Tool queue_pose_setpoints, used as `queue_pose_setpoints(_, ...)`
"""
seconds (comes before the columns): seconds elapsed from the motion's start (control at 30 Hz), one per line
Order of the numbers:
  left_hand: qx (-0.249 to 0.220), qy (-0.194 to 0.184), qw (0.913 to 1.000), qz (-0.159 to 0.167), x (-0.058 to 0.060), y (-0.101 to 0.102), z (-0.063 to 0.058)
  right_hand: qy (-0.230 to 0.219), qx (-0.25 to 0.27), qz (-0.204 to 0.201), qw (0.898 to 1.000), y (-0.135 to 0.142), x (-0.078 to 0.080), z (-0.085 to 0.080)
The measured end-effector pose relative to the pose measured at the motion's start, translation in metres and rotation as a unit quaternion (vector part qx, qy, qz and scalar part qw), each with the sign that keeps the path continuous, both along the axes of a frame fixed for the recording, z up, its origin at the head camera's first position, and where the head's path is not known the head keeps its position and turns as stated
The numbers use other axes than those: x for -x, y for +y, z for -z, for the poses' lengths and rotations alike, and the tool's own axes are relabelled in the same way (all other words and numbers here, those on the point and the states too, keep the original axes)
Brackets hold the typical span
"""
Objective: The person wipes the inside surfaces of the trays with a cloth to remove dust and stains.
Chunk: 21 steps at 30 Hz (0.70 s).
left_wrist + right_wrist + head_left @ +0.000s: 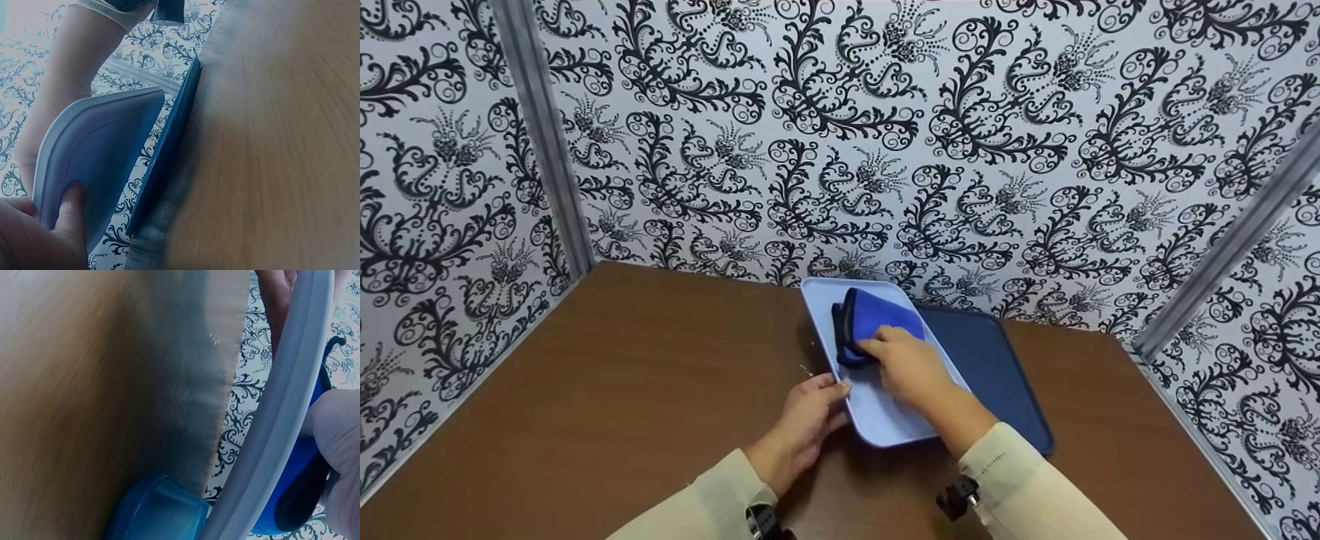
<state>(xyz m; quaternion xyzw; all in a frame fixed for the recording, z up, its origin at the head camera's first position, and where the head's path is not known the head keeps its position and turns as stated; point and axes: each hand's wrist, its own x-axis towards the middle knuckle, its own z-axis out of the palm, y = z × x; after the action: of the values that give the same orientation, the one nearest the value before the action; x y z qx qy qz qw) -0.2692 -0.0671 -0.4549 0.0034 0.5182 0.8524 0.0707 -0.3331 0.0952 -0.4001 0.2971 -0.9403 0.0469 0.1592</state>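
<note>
A light blue shallow tray (885, 424) is held up off the table, its underside showing in the left wrist view. My left hand (804, 420) grips its near left edge, with one finger on the underside (107, 163) and the others over the rim. Inside the tray, my right hand (911, 367) holds a folded blue cloth (877, 311) with black edging against the surface. In the right wrist view the tray's rim (275, 405) partly covers the cloth (298, 467). A dark blue tray (997, 375) lies on the table, partly hidden behind the light one.
The brown wooden table (660, 375) extends to both sides of the trays. Patterned black-and-white panels (847, 135) stand behind it and at left and right, joined by grey corner posts (540, 135). A black strap device (958, 496) sits at the right wrist.
</note>
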Motion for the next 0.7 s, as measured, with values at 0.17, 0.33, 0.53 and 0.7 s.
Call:
queue_pose_setpoints(0.17, 0.003, 0.003, 1.0000, 0.005, -0.001, 0.000, -0.001, 0.020, 0.004, -0.031, 0.999, -0.004, -0.002, -0.001)
queue_pose_setpoints(0.33, -0.003, 0.006, 1.0000, 0.006, -0.002, -0.001, -0.002, 0.051, -0.013, -0.062, 0.997, -0.008, 0.001, -0.003)
queue_pose_setpoints(0.53, -0.002, 0.002, 1.0000, -0.002, -0.003, -0.001, -0.003, 0.028, -0.021, -0.065, 0.997, -0.014, 0.003, -0.012)
queue_pose_setpoints(0.7, 0.003, 0.003, 1.0000, -0.003, -0.003, 0.000, -0.003, 0.015, -0.023, -0.058, 0.998, -0.016, 0.005, -0.016)
